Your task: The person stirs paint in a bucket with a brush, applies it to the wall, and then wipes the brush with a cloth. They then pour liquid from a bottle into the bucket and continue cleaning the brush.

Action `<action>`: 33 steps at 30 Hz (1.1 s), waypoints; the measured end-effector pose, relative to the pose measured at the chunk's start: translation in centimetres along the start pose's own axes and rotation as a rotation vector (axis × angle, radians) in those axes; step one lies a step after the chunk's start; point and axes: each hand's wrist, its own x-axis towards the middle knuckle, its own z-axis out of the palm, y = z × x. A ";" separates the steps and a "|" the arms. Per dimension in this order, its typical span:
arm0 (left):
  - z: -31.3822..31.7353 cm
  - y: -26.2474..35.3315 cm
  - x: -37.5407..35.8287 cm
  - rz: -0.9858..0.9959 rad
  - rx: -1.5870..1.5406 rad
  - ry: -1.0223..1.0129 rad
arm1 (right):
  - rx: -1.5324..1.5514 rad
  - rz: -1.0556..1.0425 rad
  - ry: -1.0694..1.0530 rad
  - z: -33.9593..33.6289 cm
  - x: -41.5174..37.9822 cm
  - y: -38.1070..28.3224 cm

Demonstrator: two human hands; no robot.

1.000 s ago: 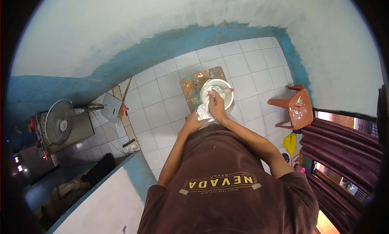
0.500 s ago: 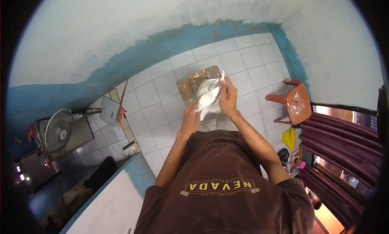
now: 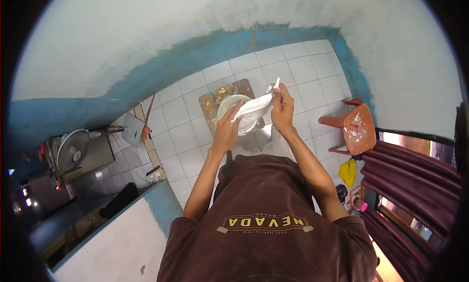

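A limp white plastic-like bag (image 3: 254, 110) is stretched between my two hands, above a white bucket (image 3: 225, 106). My left hand (image 3: 226, 130) is closed on its lower left end. My right hand (image 3: 282, 108) pinches the upper right end, where a crumpled tip sticks up past the fingers. What the bag contains, I cannot make out. The bucket rests on a paint-spattered wooden stool or board (image 3: 210, 97), and the bag and my left hand hide part of its rim.
An orange plastic stool (image 3: 359, 129) with white splashes stands at the right, with a yellow cloth (image 3: 347, 172) near it. At the left are a standing fan (image 3: 73, 152) and a low partition wall (image 3: 117, 233). Dark red curtains (image 3: 410, 167) hang on the right.
Both hands have moved apart and the white bag is pulled longer between them, up to the right. The bucket and its support appear farther left in view.
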 end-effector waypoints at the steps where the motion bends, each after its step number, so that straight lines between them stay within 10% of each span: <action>1: 1.2 0.9 0.1 -0.049 -0.012 0.017 | 0.013 -0.003 -0.009 -1.5 0.3 0.1; 19: 22.0 13.1 -0.8 -0.025 0.081 0.184 | 0.014 -0.208 -0.127 -24.0 0.2 3.9; 33: 38.8 19.6 -13.5 -0.295 -0.116 0.203 | -0.178 0.044 -0.339 -40.5 -12.3 7.0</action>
